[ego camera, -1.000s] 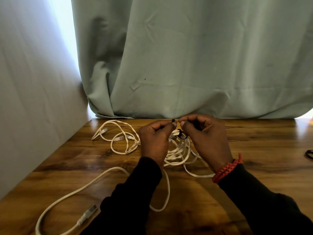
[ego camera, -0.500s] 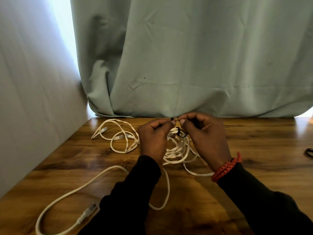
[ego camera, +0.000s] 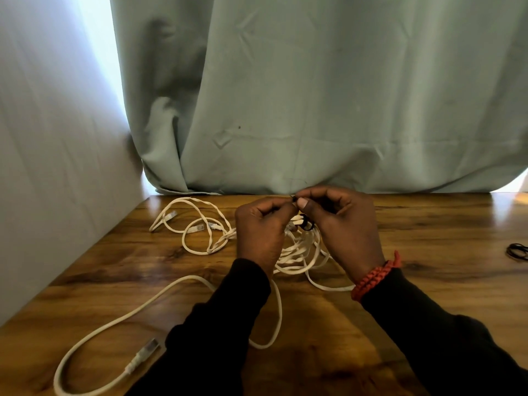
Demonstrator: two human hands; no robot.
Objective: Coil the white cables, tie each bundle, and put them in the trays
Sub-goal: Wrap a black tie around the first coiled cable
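Closest to us, a loose white cable (ego camera: 94, 335) runs across the wooden table (ego camera: 428, 232) in a wide loop, its clear plug (ego camera: 145, 350) lying near our left sleeve (ego camera: 217, 324). Further in, our left hand (ego camera: 261, 230) and right hand (ego camera: 341, 224) are raised just above the table with their fingertips meeting; both pinch the ends of a thin black tie (ego camera: 305, 222), which wraps the top of a coiled white cable bundle (ego camera: 300, 250). That bundle hangs directly below and between our hands, its lower loops resting on the wood and one strand trailing toward our right wrist, where we wear a red braided bracelet (ego camera: 374, 277). Beyond our left hand, more uncoiled white cables (ego camera: 200, 224) sprawl toward the back left corner, touching the bundle's side. At the far right edge lie a few more black ties (ego camera: 517, 251), well apart from us. Behind the table hangs a pale green curtain (ego camera: 314, 95)
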